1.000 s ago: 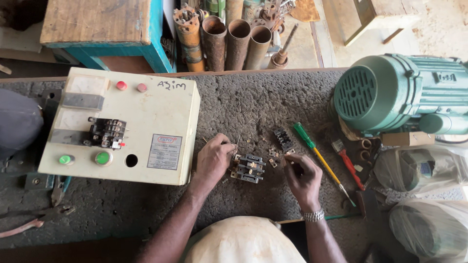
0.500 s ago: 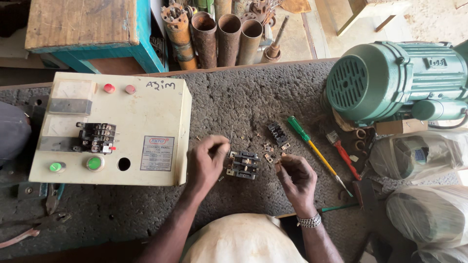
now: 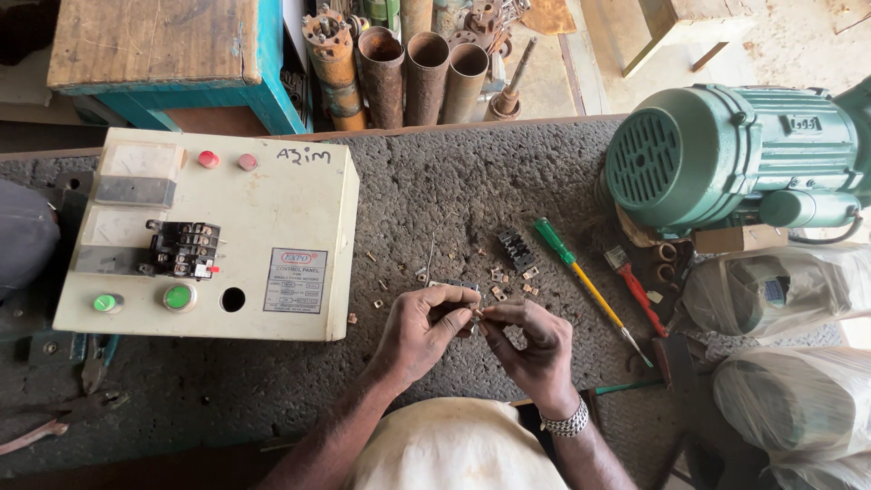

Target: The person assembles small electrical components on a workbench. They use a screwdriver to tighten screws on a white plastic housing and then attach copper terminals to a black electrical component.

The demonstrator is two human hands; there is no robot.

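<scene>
My left hand (image 3: 419, 332) grips a small grey and black electrical part (image 3: 458, 289), lifted just above the dark bench (image 3: 454, 181). My right hand (image 3: 533, 340) meets it from the right, fingertips pinched on a tiny metal piece at the part's edge. Several small brass bits (image 3: 508, 281) and a black ribbed block (image 3: 514, 249) lie just beyond my hands. A green and yellow screwdriver (image 3: 581, 277) lies to the right.
A cream control box (image 3: 272, 227) with red and green buttons and a black contactor (image 3: 184, 249) lies at left. A green electric motor (image 3: 726, 154) sits at right, a red screwdriver (image 3: 635, 286) below it. Rusty pipes (image 3: 408, 73) stand behind the bench; plastic bags (image 3: 780, 290) at right.
Both hands have come together and lifted the small part off the bench; a moment ago it lay between them. The view has shifted slightly.
</scene>
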